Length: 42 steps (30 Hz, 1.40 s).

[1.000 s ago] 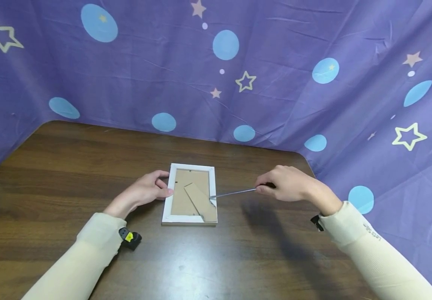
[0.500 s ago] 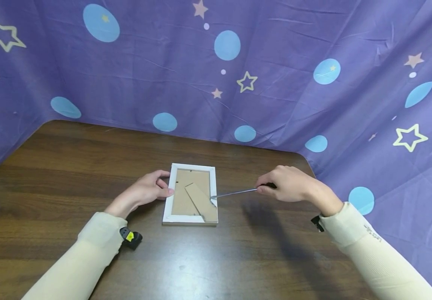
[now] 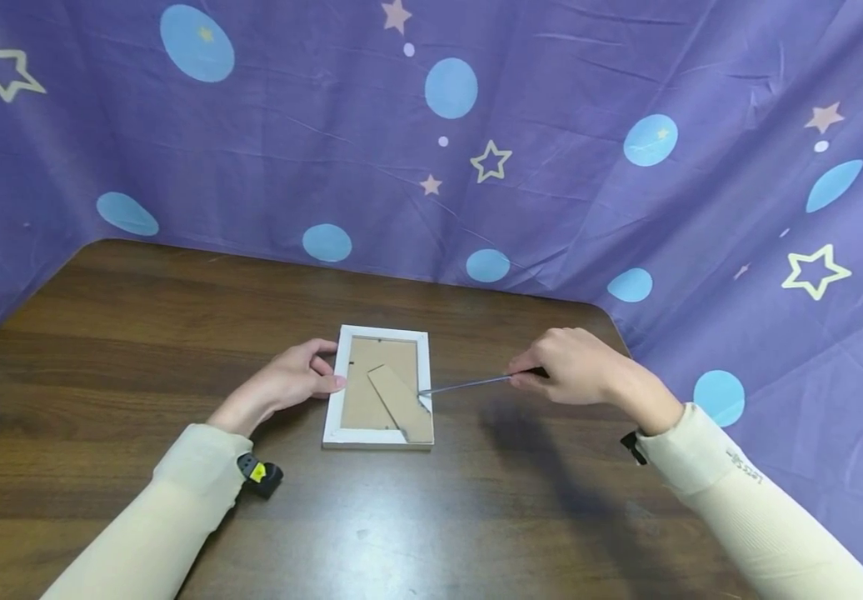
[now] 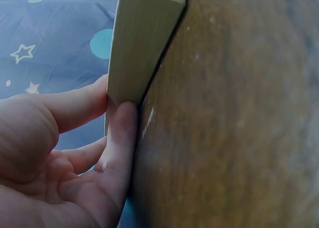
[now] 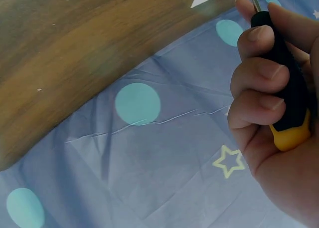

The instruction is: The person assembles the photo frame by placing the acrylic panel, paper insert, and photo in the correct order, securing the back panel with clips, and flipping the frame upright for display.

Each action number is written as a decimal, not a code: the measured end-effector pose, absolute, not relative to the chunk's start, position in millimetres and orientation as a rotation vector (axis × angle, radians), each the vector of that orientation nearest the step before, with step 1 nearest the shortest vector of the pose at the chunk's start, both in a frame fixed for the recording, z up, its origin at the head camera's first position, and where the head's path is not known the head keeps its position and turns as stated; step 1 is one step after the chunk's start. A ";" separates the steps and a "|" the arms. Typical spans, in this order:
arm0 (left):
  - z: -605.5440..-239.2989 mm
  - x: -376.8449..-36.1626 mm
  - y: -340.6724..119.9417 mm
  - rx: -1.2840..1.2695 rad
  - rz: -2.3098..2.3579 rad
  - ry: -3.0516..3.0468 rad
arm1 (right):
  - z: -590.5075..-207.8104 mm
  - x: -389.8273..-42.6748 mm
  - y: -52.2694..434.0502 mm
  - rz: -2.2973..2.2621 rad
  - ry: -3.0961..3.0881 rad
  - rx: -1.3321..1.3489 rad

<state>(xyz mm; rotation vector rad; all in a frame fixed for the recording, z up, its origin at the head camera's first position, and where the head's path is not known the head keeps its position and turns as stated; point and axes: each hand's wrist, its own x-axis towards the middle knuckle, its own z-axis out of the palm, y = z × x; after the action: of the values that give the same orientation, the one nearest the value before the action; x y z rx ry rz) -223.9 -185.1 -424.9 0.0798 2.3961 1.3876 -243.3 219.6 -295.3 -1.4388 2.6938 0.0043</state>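
The dark wood tabletop (image 3: 124,333) carries a white picture frame (image 3: 379,387) face-down at centre. Left hand (image 3: 289,383) presses straight fingers on its nine-o'clock edge; right hand (image 3: 574,367) grips a screwdriver (image 3: 469,384) — tip at three o'clock.

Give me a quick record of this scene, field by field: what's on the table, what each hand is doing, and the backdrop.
surface: dark brown wooden table
object: white picture frame lying face down, brown cardboard back with stand up
left hand: fingers touch the frame's left edge
right hand: grips a black-and-yellow-handled screwdriver
tool tip: metal shaft reaches the frame's right edge
backdrop: purple cloth with blue dots and stars
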 end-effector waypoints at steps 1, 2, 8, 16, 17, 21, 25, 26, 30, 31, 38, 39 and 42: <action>-424.7 -223.9 -185.2 0.076 1.381 2.398 | -294.2 -243.0 217.9 0.018 2.695 -1.455; -424.3 -223.9 -185.3 0.071 1.374 2.399 | -292.6 -242.7 215.8 0.036 2.698 -1.469; -424.1 -224.5 -185.0 0.056 1.366 2.395 | -283.3 -239.4 203.8 0.149 2.706 -1.478; -425.3 -225.5 -185.2 0.054 1.371 2.391 | -275.3 -238.2 192.0 0.225 2.702 -1.513; -425.6 -225.8 -185.3 0.052 1.368 2.391 | -274.3 -238.1 190.5 0.229 2.701 -1.520; -426.3 -226.0 -185.0 0.047 1.355 2.399 | -270.6 -237.3 185.2 0.274 2.701 -1.539; -426.4 -226.1 -184.5 0.054 1.359 2.402 | -266.8 -236.3 180.3 0.314 2.705 -1.558; -426.3 -226.1 -184.5 0.056 1.361 2.402 | -265.7 -236.1 179.0 0.321 2.705 -1.563; -426.6 -225.9 -185.3 0.063 1.369 2.402 | -262.4 -236.5 172.7 0.340 2.701 -1.578; -426.7 -225.9 -185.4 0.063 1.369 2.402 | -261.8 -236.7 171.0 0.349 2.699 -1.586; -427.2 -225.9 -185.4 0.070 1.362 2.411 | -256.8 -235.9 161.6 0.399 2.680 -1.574; -427.1 -225.9 -185.3 0.069 1.361 2.412 | -256.2 -235.8 160.7 0.403 2.678 -1.567; -426.7 -225.7 -185.4 0.071 1.355 2.418 | -253.9 -235.3 157.0 0.417 2.682 -1.563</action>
<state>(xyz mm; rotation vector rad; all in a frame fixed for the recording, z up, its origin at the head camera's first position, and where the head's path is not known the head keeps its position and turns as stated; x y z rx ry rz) -225.7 -185.4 -426.7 0.0705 2.4182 1.3550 -235.3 157.0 -253.9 -1.5634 2.6820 0.4167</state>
